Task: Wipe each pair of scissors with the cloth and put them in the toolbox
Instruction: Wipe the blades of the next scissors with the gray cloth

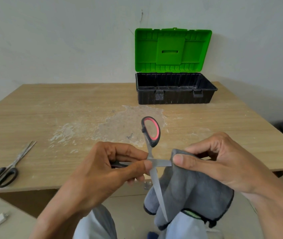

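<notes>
At the near edge of the table (68, 109), just right of its middle, both hands work on the red-handled scissors (152, 144). The left hand (102, 171) grasps them at the pivot, thumb and fingers curled round the crossing. They are spread wide open: one blade runs level toward the right, the other slants down toward the person's lap, and one handle loop stands up and away. The right hand (223, 157) pinches the grey cloth (194, 192) round the tip of the level blade, with the rest of the cloth hanging below the table edge. That blade's long axis lies left to right, so I judge the wiping stroke must run along it, outward to the right.

At the near left corner lie the black-handled scissors (4, 171), closed, blades pointing away; the left hand is nearer to them.

The toolbox (175, 97) stands at the far edge, right of centre, straight beyond the hands, with its green lid (171, 49) raised.
</notes>
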Demonstrator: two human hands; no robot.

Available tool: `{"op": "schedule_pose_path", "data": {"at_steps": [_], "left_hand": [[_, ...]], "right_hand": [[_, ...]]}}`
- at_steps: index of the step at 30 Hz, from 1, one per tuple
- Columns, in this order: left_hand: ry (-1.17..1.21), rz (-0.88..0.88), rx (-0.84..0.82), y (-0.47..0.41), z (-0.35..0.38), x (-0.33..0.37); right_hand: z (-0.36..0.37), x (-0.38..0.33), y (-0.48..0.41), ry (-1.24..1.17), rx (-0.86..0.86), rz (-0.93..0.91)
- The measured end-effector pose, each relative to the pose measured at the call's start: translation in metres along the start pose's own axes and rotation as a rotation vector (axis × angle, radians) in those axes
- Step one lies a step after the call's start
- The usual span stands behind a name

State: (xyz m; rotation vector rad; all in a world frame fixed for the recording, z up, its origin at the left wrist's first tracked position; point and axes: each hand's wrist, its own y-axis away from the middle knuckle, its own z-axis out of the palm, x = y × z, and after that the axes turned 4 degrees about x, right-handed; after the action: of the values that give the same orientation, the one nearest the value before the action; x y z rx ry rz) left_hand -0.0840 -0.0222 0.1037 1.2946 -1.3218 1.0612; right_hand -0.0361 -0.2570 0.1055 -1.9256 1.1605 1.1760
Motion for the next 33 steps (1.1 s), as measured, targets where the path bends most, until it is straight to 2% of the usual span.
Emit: {"op": "schedule_pose_path", "data": {"at_steps": [7, 18, 26, 33], "left_hand": [[-0.017, 0.011, 0.003, 0.003, 0.003, 0.004], [0.020, 0.037, 0.025, 0.005, 0.001, 0.007], [0.047, 0.033, 0.053, 0.007, -0.006, 0.003], [-0.020, 0.069, 0.069, 0.009, -0.002, 0.009]], "right_hand": [[0.011, -0.001, -0.001, -0.014, -0.039, -0.051], [0.008, -0.003, 0.001, -0.077, 0.024, -0.052], [0.008, 0.004, -0.004, -0.040, 0.062, -0.108], [0.005, 0.004, -0.002, -0.004, 0.056, -0.143]]}}
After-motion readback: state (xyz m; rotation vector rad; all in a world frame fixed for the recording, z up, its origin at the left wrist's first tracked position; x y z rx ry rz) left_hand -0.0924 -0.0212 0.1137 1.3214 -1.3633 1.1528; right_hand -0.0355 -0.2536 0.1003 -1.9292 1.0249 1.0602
